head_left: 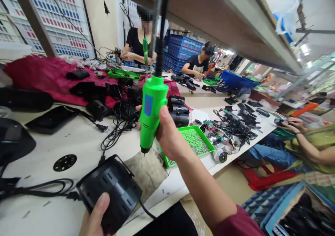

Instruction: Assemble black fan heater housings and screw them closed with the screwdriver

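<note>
- I have the green electric screwdriver in view, standing nearly upright with its long axis tilted slightly, its metal tip down and a dark cord rising from its top.
- My right hand has its fingers closed around the barrel, gripping it firmly in the fist.
- The black round housing sits below and to the left of that tip, clear of it, with its slotted face turned up and toward the screwdriver.
- My left hand is the nearer to the housing, cupping it from below at the bottom edge, with the thumb pressed against its side; a thin black cord trails from it.
- Just beyond the screwdriver, a green tray of small screws sits on the table, beside three black cylinders.
- Farther off, I can see a tangle of black cords and parts.
- To the right, a co-worker's hands work at the table's edge, well apart from mine.
</note>
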Available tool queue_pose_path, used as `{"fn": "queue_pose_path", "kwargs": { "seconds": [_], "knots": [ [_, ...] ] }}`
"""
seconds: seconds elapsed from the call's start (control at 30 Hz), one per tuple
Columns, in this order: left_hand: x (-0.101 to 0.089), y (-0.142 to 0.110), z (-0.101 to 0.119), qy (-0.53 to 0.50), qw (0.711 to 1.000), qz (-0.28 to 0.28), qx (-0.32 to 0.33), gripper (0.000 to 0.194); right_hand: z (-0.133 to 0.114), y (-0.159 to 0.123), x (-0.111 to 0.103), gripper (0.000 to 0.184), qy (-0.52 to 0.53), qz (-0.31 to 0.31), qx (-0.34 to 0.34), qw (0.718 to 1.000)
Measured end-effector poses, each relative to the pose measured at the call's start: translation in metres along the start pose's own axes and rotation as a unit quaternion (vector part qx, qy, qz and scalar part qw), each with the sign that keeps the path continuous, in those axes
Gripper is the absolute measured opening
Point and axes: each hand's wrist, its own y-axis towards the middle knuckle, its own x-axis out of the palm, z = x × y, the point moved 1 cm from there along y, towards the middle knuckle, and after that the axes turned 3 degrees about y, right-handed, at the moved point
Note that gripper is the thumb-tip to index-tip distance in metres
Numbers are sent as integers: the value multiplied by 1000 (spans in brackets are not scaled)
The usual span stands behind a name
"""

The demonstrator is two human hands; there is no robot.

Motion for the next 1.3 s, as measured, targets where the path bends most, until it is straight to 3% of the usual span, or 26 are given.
{"fn": "queue_pose_path", "kwargs": {
  "seconds": [0.17, 0.3, 0.4, 0.57, 0.77, 0.9, 1.07, 1.3],
  "knots": [
    [17, -11, 3, 15, 999, -1, 38, 70, 3, -34, -9, 52, 3, -14, -59, 998],
    [20, -9, 3, 40, 998, -2, 51, 72, 4, -46, 3, 43, 103, 44, -89, 990],
    [18, -6, 4, 45, 998, -11, 49, 72, -7, -53, 15, 52, 139, 71, -133, 979],
    [17, -7, 4, 32, 998, -11, 51, 71, -16, -55, 17, 76, 105, 50, -102, 988],
    [21, -9, 3, 43, 997, -7, 59, 71, -12, -52, 20, 76, 131, 99, -105, 981],
    [24, -8, 5, 70, 996, 1, 62, 73, -15, -53, 32, 69, 186, 87, -133, 970],
    [27, -13, 7, 72, 994, -22, 80, 74, 1, -51, 40, 77, 160, 68, -85, 981],
    [28, -6, 0, 59, 991, -11, 117, 76, 19, -47, 33, 76, 164, 66, -109, 978]
  ]
}}
